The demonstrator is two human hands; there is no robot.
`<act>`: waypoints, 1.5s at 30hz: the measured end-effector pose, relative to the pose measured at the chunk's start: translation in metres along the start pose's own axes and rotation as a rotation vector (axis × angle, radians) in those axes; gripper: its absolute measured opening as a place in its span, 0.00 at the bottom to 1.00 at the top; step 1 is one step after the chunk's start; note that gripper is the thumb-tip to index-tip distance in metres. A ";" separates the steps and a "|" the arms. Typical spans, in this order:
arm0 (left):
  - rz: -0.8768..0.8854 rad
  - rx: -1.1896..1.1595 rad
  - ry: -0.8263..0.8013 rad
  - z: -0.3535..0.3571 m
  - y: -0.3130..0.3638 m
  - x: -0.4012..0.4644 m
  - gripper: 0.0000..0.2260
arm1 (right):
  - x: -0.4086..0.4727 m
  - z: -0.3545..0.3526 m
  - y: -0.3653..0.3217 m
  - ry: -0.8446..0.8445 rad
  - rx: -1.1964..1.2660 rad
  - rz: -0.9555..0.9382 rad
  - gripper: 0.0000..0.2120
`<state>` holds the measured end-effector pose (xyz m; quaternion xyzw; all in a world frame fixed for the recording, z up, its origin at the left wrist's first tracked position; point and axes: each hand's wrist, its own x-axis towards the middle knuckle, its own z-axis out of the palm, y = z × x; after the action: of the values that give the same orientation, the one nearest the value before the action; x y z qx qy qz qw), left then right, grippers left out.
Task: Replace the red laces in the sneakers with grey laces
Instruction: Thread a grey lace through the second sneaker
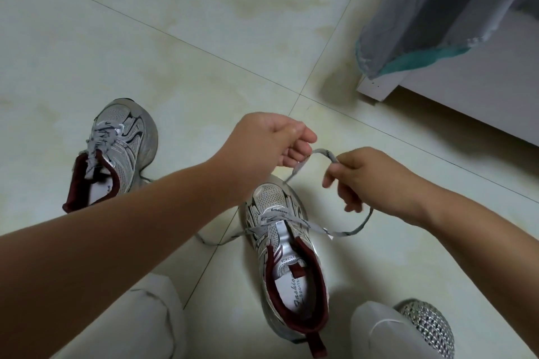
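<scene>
Near sneaker (pixel 287 245), floor, bottom eyelets only threaded with grey lace (pixel 322 152): left hand (pixel 272 140) and right hand (pixel 366 181) each pinching it above the toe; advice: even both ends, keep lace flat before next eyelets.

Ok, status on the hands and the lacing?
Left hand and right hand both pinch the grey lace. Near sneaker laced only at bottom eyelets. Far sneaker laced grey. Nothing in the way.
</scene>
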<state>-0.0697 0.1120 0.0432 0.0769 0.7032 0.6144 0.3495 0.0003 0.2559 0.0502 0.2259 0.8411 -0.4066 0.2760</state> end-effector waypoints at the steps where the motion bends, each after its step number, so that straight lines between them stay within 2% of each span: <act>1: 0.020 0.091 -0.016 0.002 -0.001 0.000 0.10 | 0.002 0.001 -0.001 -0.012 0.060 -0.020 0.14; 5: 0.025 0.402 -0.142 0.004 -0.008 0.004 0.05 | 0.006 0.000 -0.002 -0.033 0.143 -0.104 0.13; 8: -0.020 0.471 -0.152 0.004 -0.013 0.007 0.06 | 0.009 -0.004 0.002 0.009 0.002 -0.092 0.14; 10: -0.031 0.462 -0.142 0.004 -0.016 0.008 0.06 | 0.009 -0.004 0.004 0.034 -0.053 -0.094 0.10; 11: -0.022 0.438 -0.137 0.005 -0.016 0.008 0.06 | 0.009 -0.004 0.004 0.029 -0.004 -0.097 0.06; 14: 0.016 0.351 -0.121 0.011 -0.013 0.010 0.06 | 0.008 -0.003 0.007 -0.126 0.268 -0.088 0.17; 16: 0.020 0.285 -0.116 0.013 -0.011 0.012 0.06 | 0.006 0.001 0.003 -0.191 0.515 -0.093 0.06; 17: 0.015 0.248 -0.126 0.014 -0.010 0.013 0.05 | 0.007 0.004 0.004 -0.193 0.592 -0.079 0.05; 19: 0.019 0.218 -0.105 0.016 -0.012 0.014 0.04 | 0.010 0.009 0.007 -0.164 0.668 -0.044 0.08; 22: 0.069 0.293 0.062 0.014 -0.026 0.013 0.04 | 0.015 0.012 0.015 -0.054 0.670 -0.025 0.08; 23: 0.101 0.374 0.068 0.012 -0.034 0.009 0.05 | 0.016 0.011 0.019 -0.006 0.670 -0.016 0.08; 25: 0.202 0.617 -0.074 0.009 -0.049 -0.002 0.07 | 0.019 0.007 0.027 0.073 0.674 -0.008 0.07; 27: 0.318 0.866 -0.256 0.006 -0.064 -0.013 0.06 | 0.020 0.003 0.033 0.122 0.652 -0.001 0.09; 29: 0.277 1.062 -0.327 0.002 -0.070 -0.017 0.08 | 0.020 0.003 0.035 0.122 0.612 -0.010 0.10; 34: 0.252 1.269 -0.179 -0.004 -0.084 -0.010 0.21 | 0.016 0.026 0.034 -0.029 0.387 -0.082 0.08; 36: 0.232 1.280 -0.148 -0.003 -0.087 -0.009 0.21 | 0.017 0.038 0.035 -0.021 0.268 -0.094 0.11; 39: 0.337 1.186 -0.124 0.000 -0.092 -0.011 0.13 | 0.021 0.052 0.035 0.015 0.086 -0.150 0.17; 41: 0.363 1.127 -0.127 -0.001 -0.096 -0.011 0.14 | 0.025 0.059 0.036 0.029 0.018 -0.173 0.20; 43: 0.337 1.125 -0.115 0.000 -0.098 -0.011 0.14 | 0.028 0.063 0.039 0.048 -0.025 -0.192 0.18; 45: 0.322 1.156 -0.101 0.002 -0.097 -0.012 0.08 | 0.031 0.065 0.043 0.079 -0.048 -0.214 0.12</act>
<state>-0.0281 0.0848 -0.0414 0.3890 0.8853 0.1732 0.1868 0.0211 0.2326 -0.0275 0.1439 0.8802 -0.4042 0.2031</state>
